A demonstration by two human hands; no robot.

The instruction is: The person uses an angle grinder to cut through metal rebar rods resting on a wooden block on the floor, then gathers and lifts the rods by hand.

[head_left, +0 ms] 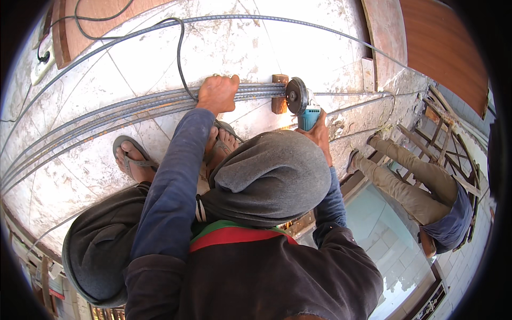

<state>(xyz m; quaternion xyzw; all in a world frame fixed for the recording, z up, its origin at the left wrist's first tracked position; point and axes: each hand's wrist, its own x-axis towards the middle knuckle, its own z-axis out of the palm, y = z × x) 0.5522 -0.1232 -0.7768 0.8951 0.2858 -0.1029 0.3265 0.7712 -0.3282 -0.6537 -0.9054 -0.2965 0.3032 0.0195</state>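
Observation:
My left hand is closed around a bundle of ribbed steel bars, which runs in from the left across the floor. Just past that hand, the bars rest on a short wooden block. My right hand grips the teal body of an angle grinder. Its dark cutting disc stands at the bars, close to the block's right side. Orange sparks show below the block and beside my knee. The exact contact of disc and bars is hidden by the disc and guard.
A long bar arcs over the far floor. A black cord drops toward my left hand; a white socket strip lies at far left. Another person is at the right beside a wooden frame. My sandalled feet are beside the bars.

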